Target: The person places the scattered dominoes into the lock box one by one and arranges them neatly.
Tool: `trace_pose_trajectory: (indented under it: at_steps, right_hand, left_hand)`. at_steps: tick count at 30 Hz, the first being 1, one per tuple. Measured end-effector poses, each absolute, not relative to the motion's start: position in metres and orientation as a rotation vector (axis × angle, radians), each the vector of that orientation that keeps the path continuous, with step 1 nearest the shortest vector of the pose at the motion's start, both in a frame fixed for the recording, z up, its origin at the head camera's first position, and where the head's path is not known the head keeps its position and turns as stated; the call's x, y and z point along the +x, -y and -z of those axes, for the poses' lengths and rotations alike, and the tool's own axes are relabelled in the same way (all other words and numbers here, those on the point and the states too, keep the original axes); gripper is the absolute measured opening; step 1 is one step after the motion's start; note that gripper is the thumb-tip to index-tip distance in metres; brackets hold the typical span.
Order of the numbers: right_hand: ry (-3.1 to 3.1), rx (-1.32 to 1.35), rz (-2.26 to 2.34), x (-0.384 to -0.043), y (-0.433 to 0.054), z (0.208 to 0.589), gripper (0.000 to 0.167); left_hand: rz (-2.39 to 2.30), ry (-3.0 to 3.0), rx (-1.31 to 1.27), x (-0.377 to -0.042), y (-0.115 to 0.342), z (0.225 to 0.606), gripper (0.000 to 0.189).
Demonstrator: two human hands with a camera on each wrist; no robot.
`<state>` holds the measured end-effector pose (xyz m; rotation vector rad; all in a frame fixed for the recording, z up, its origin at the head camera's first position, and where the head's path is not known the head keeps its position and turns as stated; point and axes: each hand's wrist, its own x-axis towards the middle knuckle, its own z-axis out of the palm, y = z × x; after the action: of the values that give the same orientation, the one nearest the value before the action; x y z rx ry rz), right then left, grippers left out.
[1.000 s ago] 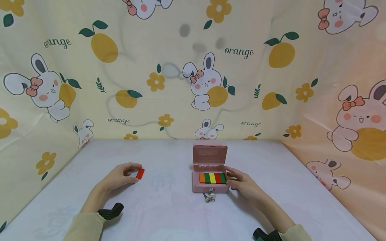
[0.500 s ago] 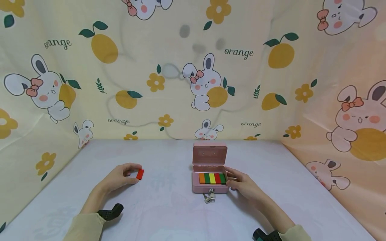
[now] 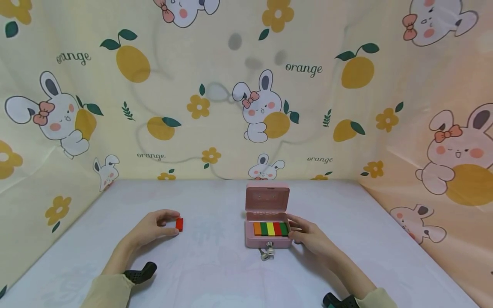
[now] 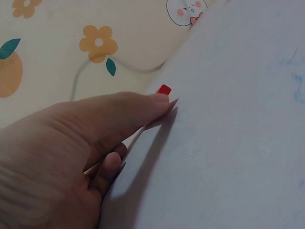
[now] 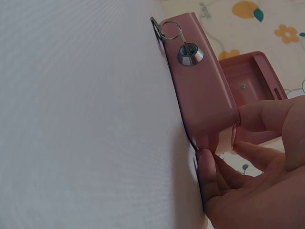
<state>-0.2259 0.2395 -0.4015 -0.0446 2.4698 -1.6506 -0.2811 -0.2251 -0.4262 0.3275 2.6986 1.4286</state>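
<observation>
My left hand, on the left of the table, pinches a small red block between thumb and fingers. In the left wrist view only the end of the red block shows past the thumb. My right hand grips the right side wall of a pink cash box, its lid raised. From the right wrist, one finger of the right hand lies at the box's rim and others along its side. Inside the cash box sits a row of several coloured blocks: orange, green, yellow and red.
Keys on a ring hang from the lock at the front of the box. A white cloth covers the table. Behind and beside it hangs a printed curtain. Each wrist wears a black device.
The red block has turned from a slant to nearly upright in my left hand's fingers. My right hand and the cash box keep their places, and the head view has tilted up slightly.
</observation>
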Motion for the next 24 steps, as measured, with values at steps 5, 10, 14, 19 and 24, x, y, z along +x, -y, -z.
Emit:
trace_pose_trajectory:
  at_steps: [5, 10, 14, 19, 24]
  right_hand:
    - [-2.465, -0.025, 1.669, -0.225, -0.240, 0.402, 0.058]
    - [-2.458, -0.015, 1.671, -0.225, -0.240, 0.402, 0.057]
    - [-2.466, -0.016, 1.657, -0.224, -0.240, 0.402, 0.058]
    - [-2.467, -0.026, 1.648, -0.226, -0.240, 0.402, 0.058]
    - [-2.472, -0.035, 1.641, -0.227, -0.240, 0.402, 0.059]
  left_hand:
    - [-1.458, -2.698, 0.343, -0.280, 0.225, 0.426, 0.061]
    - [-1.502, -2.673, 0.338, -0.280, 0.224, 0.424, 0.063]
    - [-1.532, -2.654, 0.337, -0.282, 0.223, 0.422, 0.064]
    - [-1.534, -2.658, 0.318, -0.283, 0.221, 0.418, 0.064]
    - [-1.559, -2.659, 0.316, -0.281, 0.216, 0.413, 0.064]
